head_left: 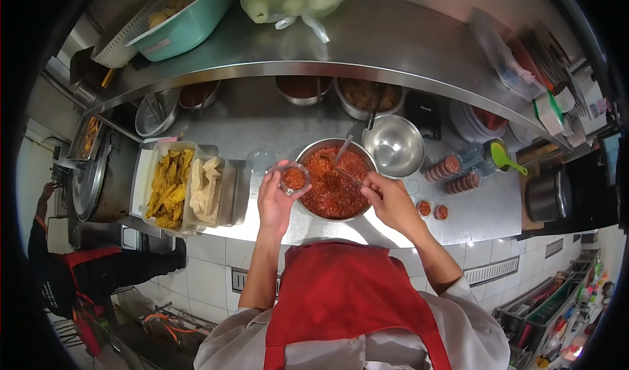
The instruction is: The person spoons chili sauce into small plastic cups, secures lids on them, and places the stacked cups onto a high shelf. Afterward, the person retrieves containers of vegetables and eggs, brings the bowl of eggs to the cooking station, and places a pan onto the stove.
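Observation:
In my left hand is a small clear plastic cup with red chunky sauce inside, held beside the left rim of a metal bowl. My right hand grips the thin handle of a metal spoon, whose head reaches into the bowl. Red chunky sauce fills much of that bowl, and a second utensil leans in it at the back. Two small filled cups stand on the counter to the right of my right hand.
Left are containers of yellow pieces and pale slabs. A metal bowl adjoins the sauce bowl; stacked cups and a green ladle lie right. A steel shelf overhangs the back. Another person stands left.

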`<state>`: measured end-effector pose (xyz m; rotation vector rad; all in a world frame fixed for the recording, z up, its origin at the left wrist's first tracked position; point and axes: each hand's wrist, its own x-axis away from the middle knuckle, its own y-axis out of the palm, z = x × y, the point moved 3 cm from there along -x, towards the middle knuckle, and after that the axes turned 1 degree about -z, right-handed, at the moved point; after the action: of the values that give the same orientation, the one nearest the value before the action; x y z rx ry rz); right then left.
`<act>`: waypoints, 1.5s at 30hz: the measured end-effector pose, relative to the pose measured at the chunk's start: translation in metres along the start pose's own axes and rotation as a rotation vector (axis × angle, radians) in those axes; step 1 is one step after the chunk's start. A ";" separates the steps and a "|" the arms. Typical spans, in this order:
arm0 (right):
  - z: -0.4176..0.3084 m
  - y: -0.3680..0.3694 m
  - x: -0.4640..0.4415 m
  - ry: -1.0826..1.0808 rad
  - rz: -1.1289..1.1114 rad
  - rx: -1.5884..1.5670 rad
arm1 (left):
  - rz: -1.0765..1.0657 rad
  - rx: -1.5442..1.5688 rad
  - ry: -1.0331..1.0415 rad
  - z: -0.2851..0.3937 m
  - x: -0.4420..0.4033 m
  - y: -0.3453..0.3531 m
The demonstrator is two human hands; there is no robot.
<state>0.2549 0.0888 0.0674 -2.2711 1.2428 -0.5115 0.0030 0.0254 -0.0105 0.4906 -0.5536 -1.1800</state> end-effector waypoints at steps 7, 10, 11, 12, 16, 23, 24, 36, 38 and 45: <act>-0.013 0.022 0.012 -0.463 0.350 0.365 | -0.101 0.217 -0.136 -0.013 -0.011 0.019; -0.011 0.021 0.009 -0.464 0.363 0.367 | -0.124 0.263 -0.152 -0.016 -0.012 0.025; -0.011 0.020 0.009 -0.464 0.355 0.360 | -0.135 0.280 -0.163 -0.015 -0.013 0.026; -0.012 0.017 0.009 -0.465 0.347 0.354 | -0.147 0.298 -0.173 -0.015 -0.013 0.029; -0.017 0.010 0.011 -0.492 0.367 0.321 | -0.195 0.347 -0.206 -0.014 -0.014 0.035; -0.009 0.011 0.008 -0.464 0.343 0.361 | -0.200 0.376 -0.225 -0.019 -0.016 0.035; -0.007 0.012 0.007 -0.466 0.353 0.364 | -0.198 0.378 -0.229 -0.019 -0.016 0.035; 0.006 0.019 0.004 -0.483 0.380 0.328 | -0.202 0.317 -0.175 -0.017 -0.021 0.041; 0.008 0.017 0.002 -0.448 0.375 0.234 | -0.182 0.303 -0.172 -0.012 -0.020 0.045; 0.044 0.016 -0.002 -0.148 0.234 0.111 | -0.045 0.271 -0.072 -0.008 -0.010 0.012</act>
<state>0.2668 0.0943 0.0222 -2.0001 1.3472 -0.3125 0.0136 0.0390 -0.0103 0.6966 -0.7736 -1.1740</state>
